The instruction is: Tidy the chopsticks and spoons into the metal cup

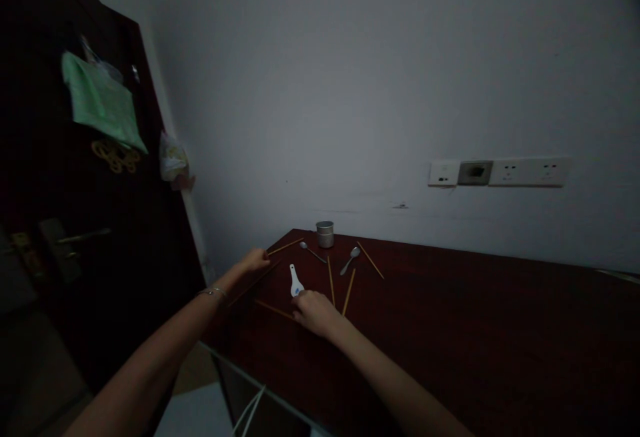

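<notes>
My left hand (255, 260) reaches to the far left corner of the dark red table (475, 317) and its fingers close on the end of a wooden chopstick (286, 246). My right hand (315, 312) rests on the table with fingers curled, touching the bowl end of a white ceramic spoon (295, 280) and the end of another chopstick (274, 309). More chopsticks (331, 280) lie scattered around, along with two metal spoons (350, 260). A small metal cup (325, 234) stands upright at the back edge.
A dark wooden door (75, 237) with a handle stands to the left, with a green cloth (103, 100) and bags hanging on it. A white wall with a row of sockets (500, 172) runs behind the table. The table's near left edge drops to the floor.
</notes>
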A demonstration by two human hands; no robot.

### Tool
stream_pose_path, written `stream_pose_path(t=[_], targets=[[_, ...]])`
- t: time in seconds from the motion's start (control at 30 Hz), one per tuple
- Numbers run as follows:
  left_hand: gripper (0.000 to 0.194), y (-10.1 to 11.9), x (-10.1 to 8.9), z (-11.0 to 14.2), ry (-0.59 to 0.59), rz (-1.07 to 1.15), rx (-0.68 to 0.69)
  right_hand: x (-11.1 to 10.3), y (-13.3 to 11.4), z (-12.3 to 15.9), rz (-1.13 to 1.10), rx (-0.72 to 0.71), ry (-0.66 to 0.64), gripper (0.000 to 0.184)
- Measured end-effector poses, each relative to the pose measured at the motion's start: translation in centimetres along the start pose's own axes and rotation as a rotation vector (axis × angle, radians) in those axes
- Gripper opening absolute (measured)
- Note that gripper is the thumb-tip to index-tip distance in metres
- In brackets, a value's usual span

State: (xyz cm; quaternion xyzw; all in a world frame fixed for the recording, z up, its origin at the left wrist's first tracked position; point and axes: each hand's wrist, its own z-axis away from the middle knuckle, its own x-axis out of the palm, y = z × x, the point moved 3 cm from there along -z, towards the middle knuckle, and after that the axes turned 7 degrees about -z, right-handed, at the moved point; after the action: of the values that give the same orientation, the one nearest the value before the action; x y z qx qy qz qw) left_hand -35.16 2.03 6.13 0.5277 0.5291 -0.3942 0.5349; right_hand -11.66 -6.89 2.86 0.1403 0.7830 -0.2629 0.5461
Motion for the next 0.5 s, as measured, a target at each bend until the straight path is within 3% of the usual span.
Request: stream_pose_path(t=[0.17,0.33,0.5], targets=[[0.010,-2.2,2.3,-0.1,-0.095,0.039,-0.037,0.9,-0.2,-0.8,0.025,0.018,-0.009,0.023],[0.017,-2.7,4.1,-0.8,-0.138,0.065,-0.075,1.1,-0.4,-1.1,0.038,0.026,-0.016,0.022],[0.005,-2.9,5.0,-1.2,-0.133,0.061,-0.091,1.4,-0.7,-1.1,0.070,0.016,-0.017,0.022]])
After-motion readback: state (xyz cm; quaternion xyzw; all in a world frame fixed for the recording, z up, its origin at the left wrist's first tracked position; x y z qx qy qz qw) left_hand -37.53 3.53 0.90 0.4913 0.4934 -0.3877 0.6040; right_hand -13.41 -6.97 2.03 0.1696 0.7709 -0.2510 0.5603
